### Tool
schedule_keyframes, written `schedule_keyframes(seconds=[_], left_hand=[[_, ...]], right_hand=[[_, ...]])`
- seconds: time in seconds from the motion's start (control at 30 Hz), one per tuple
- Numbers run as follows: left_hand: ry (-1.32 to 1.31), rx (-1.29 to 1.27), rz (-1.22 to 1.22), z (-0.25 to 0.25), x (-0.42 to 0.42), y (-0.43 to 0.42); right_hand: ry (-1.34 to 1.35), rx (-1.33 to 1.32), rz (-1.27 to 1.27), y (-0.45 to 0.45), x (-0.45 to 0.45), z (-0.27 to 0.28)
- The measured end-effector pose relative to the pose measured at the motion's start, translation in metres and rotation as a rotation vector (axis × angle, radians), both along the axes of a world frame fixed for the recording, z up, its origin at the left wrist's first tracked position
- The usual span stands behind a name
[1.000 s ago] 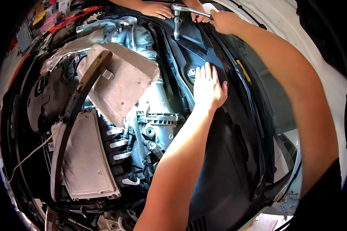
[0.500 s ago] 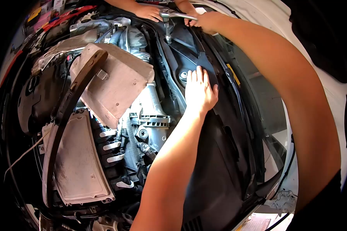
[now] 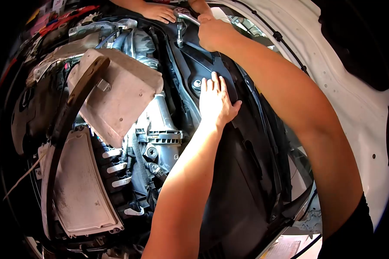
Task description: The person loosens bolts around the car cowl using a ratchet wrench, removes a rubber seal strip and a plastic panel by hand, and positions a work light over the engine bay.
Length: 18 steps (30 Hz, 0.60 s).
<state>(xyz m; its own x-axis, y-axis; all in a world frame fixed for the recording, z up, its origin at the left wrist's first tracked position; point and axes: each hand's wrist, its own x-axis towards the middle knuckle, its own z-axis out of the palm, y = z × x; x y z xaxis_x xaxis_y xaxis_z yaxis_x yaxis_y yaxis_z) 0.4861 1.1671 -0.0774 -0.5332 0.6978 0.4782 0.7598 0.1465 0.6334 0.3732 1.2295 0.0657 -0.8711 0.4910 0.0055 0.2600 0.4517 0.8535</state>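
Note:
My left hand (image 3: 215,101) lies flat on the black plastic cowl panel (image 3: 220,172), fingers stretched out, beside a round bolt fitting (image 3: 197,84). Farther off, my right hand (image 3: 216,33) is closed around the handle of a ratchet wrench (image 3: 189,18). A long socket extension (image 3: 180,34) runs down from the ratchet's head to the far part of the panel. The fastener under it is too small to make out. Another person's hand (image 3: 160,13) rests close to the ratchet head, and that person's other arm (image 3: 199,6) reaches in beside my right hand.
On the left, a dusty metal plate (image 3: 121,95) and a long dark curved bar (image 3: 75,103) lie over the engine bay. A flat grey cover (image 3: 84,185) sits below them. The raised white hood (image 3: 354,112) is at the right, above the windshield side.
My right hand has swung the ratchet handle toward me, coming left and lower. My left hand stays on the panel. The whole view has shifted slightly.

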Motion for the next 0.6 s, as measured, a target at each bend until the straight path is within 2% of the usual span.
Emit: schedule_keyframes(seconds=[0.03,0.07,0.13,0.2,0.3,0.37,0.4,0.5,0.6], left_hand=[[0.008,-0.005,0.006,-0.001,-0.001,0.002],[0.01,-0.013,0.014,-0.004,-0.001,0.005],[-0.005,-0.008,-0.004,-0.007,0.0,0.006],[-0.019,0.021,0.009,-0.007,0.0,0.006],[-0.027,-0.004,-0.002,-0.002,-0.002,0.001],[-0.071,0.039,-0.008,-0.004,-0.002,0.002],[-0.061,0.071,-0.008,-0.007,-0.002,0.003],[-0.069,0.064,-0.001,-0.007,-0.001,0.004],[-0.056,0.029,-0.004,-0.004,-0.001,0.002]], right_hand=[[0.01,0.002,-0.005,0.005,0.002,0.002],[0.118,-0.094,0.103,0.012,0.006,0.003],[0.201,-0.231,0.165,0.027,0.013,0.008],[0.047,-0.235,0.093,0.051,0.009,0.035],[-0.088,-0.252,0.146,0.125,0.003,0.077],[-0.167,-0.186,0.542,0.166,-0.013,0.078],[-0.171,-0.194,0.566,0.162,-0.017,0.069],[-0.024,-0.338,0.479,0.125,-0.001,0.059],[0.072,-0.236,0.302,0.103,0.014,0.049]])
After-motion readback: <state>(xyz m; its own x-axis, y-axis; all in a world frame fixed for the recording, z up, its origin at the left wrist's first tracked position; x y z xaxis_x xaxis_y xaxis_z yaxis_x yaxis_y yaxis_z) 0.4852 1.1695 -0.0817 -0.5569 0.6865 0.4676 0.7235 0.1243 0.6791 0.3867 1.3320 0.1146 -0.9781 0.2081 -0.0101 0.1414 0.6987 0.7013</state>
